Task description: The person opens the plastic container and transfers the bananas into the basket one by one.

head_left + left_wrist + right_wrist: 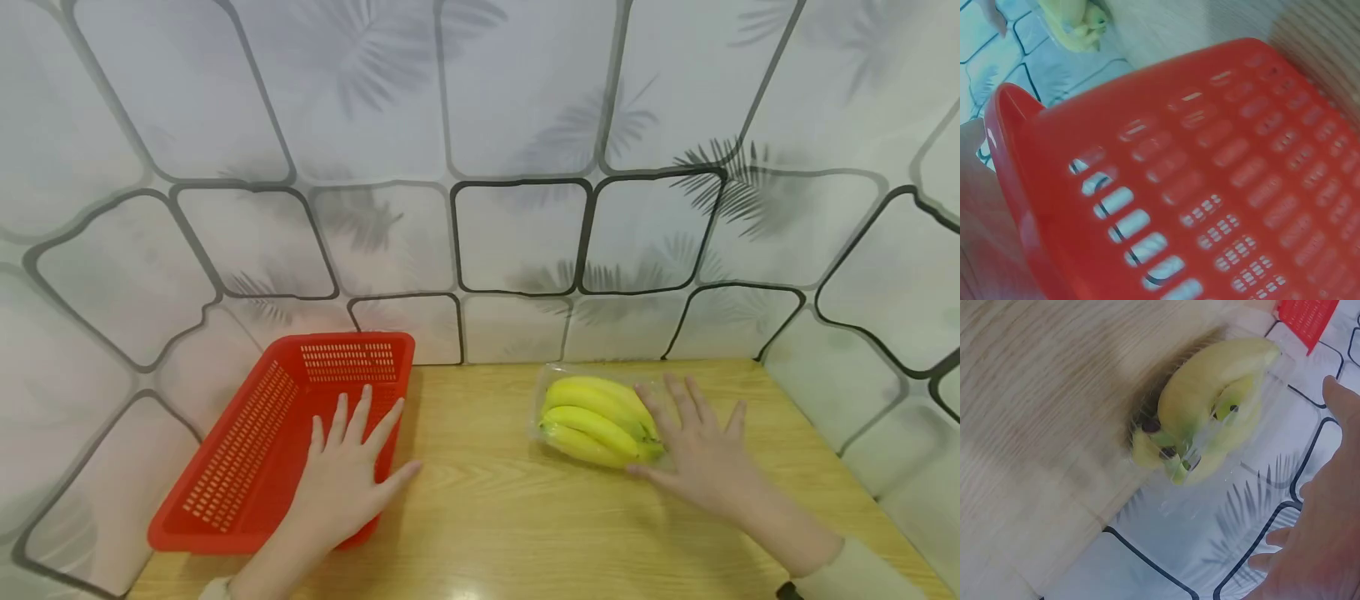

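My left hand (341,479) hovers over the right side of a red slotted plastic basket (168,521), fingers spread and straight, holding nothing. The basket's slotted wall (1122,144) fills most of the left wrist view, with part of the hand (985,231) at the left edge. On the right, several yellow bananas (592,421) lie in a clear plastic package. My right hand (705,462) is spread just to the right of them, near the stem end, with nothing in its grasp. In the right wrist view the clear wrap shines over the bananas (1210,387); whether the hand touches it I cannot tell.
A light wooden table (480,517) carries the basket and bananas. Behind it and at both sides stand walls (517,242) with a stone-and-leaf pattern. The basket is close to the left wall, and the bananas lie near the table's back edge.
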Motion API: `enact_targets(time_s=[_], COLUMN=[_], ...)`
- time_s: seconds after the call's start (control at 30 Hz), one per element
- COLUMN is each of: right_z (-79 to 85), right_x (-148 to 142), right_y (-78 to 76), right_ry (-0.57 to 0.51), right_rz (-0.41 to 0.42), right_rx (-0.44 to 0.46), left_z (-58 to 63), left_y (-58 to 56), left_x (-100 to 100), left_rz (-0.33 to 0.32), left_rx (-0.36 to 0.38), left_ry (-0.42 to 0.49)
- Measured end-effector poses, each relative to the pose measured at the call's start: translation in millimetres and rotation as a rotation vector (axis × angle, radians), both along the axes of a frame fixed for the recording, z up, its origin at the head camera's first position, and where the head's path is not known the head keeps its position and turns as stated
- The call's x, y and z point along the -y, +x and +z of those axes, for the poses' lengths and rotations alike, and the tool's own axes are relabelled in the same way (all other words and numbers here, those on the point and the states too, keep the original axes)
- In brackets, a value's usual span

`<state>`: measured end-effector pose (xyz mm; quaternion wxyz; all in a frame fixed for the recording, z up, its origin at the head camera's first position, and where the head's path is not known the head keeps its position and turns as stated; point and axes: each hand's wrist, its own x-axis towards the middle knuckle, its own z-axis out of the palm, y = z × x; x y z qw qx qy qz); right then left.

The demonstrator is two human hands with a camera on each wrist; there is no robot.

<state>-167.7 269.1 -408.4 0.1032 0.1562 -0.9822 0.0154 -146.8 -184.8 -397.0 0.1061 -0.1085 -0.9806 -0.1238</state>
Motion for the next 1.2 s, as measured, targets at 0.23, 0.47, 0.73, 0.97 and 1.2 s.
enact_targets(time_s=[0.23,0.47,0.73,0.97,1.2], right_z=[12.0,18.8,21.9,22.9,16.5], right_x=[-6,-16,-31,-40,-46], right_y=[-3.4,-5.1,-9.4,-9.2,-8.8], right_ry=[0.033,-0.007,0.0,-0.036,-0.056], right_rz=[-0.017,-0.037,-0.059,-0.081,-0.095], right_rx=[-0.001,-0.001,-0.049,-0.027,-0.025], left_z=[2.9,0.4,-2.9,-5.1,-12.0], left_y=[-4.8,-11.6,-14.9,-15.5,-20.0], left_x=[-20,-42,-65,-86,-105], left_rz=[-0.052,-0.097,-0.144,-0.186,-0.234], left_rx=[-0.01,0.002,0.033,0.045,0.042], left_ry=[0.034,0.03,0.04,0.07,0.101])
